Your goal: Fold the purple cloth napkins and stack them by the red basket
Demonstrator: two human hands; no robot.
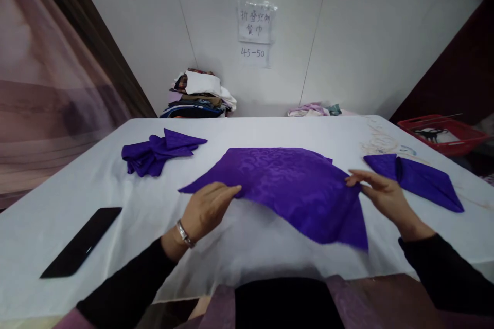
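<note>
The left hand (208, 211) and the right hand (384, 199) are both gripping a purple patterned cloth (285, 180), each pinching it between thumb and fingers. The left has it at the near edge, towards the cloth's left side; the right has it at the right side, close to a corner. The cloth lies over the middle of the white-covered bench (250, 131), its far edge fairly straight, while the near edge is lifted and hangs in a curve between the hands, a pointed corner drooping below the right one. A silvery bracelet (184, 234) circles the left wrist (black sleeves cover both forearms).

Beyond the left hand sits a bunched purple bundle (154, 153) with a pointed tip, and nearer the person, on the left, lies a flat black slab (82, 241). Just past the right hand is a folded purple piece (428, 182) with a dark crease across it, pale strings (380, 139) loosely heaped behind. A red basket (459, 145) stands off the bench's right edge. At the back, a stack of fabrics (203, 95) rises by the wall, below and left of a handwritten sign (254, 31) reading "45-50" at its foot.
</note>
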